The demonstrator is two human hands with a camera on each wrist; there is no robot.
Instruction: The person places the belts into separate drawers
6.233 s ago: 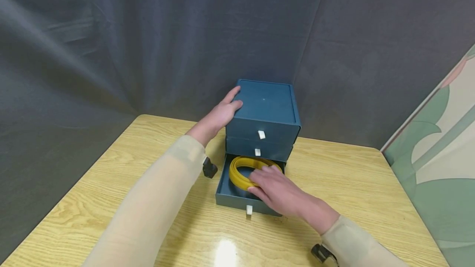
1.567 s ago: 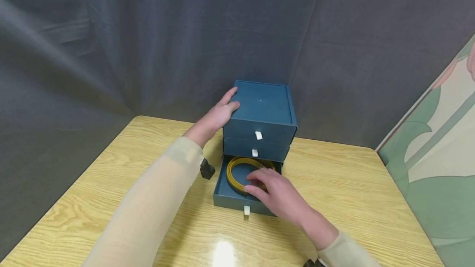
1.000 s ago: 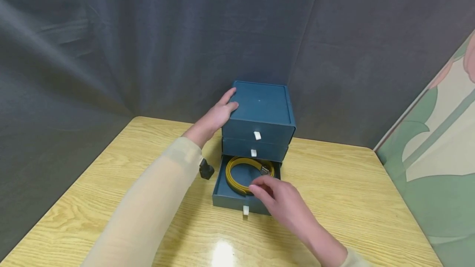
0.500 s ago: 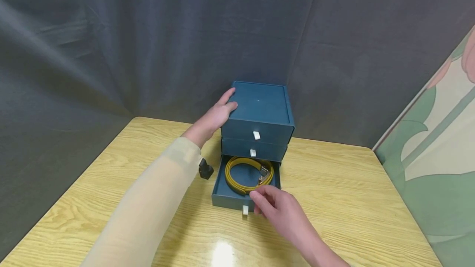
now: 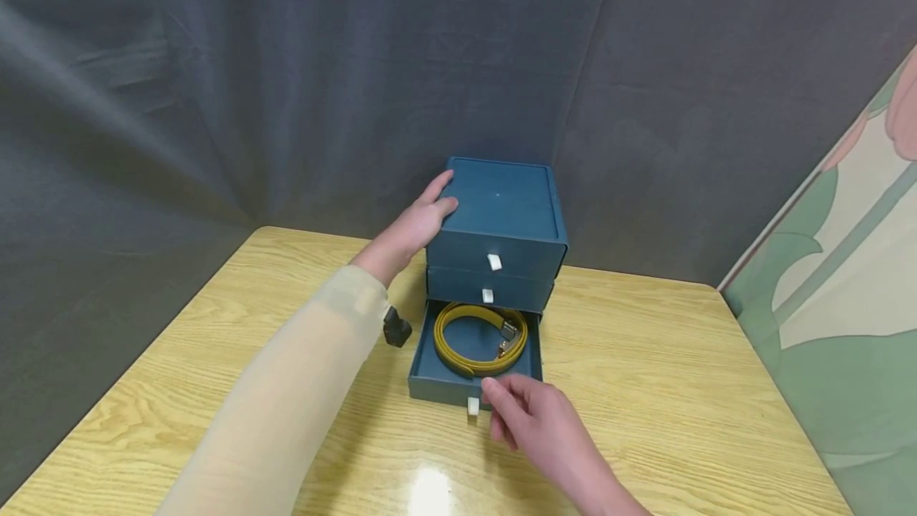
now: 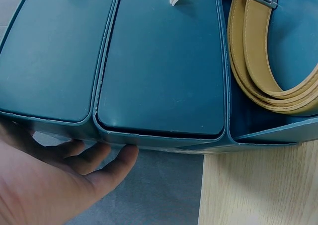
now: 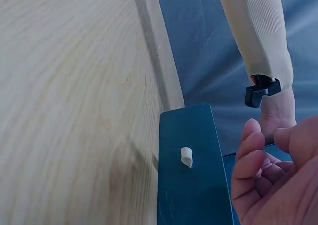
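A blue three-drawer box [image 5: 501, 221] stands at the back of the wooden table [image 5: 666, 388]. Its bottom drawer [image 5: 430, 385] is pulled out, and a coiled yellow belt [image 5: 458, 357] with a metal buckle [image 5: 508, 333] lies flat inside. My left hand [image 5: 428, 213] rests on the box's upper left edge, and its fingers [image 6: 107, 158] lie along that edge beside the belt [image 6: 258, 66]. My right hand [image 5: 510, 411] hovers just in front of the drawer, fingers loosely curled and holding nothing, next to the white pull tab [image 5: 473, 405]. In the right wrist view the tab [image 7: 186, 156] sits left of my fingers [image 7: 253, 160].
A dark curtain [image 5: 215, 86] hangs behind the table. A painted green and cream panel [image 5: 831, 293] leans along the right side. A small black camera mount [image 5: 396, 330] hangs from my left wrist beside the drawer. Two upper drawers [image 5: 494, 289] are pushed in.
My right hand let go of the belt and drew back out of the drawer toward me, stopping at the drawer front by the tab. The belt now lies uncovered. The left hand stayed put.
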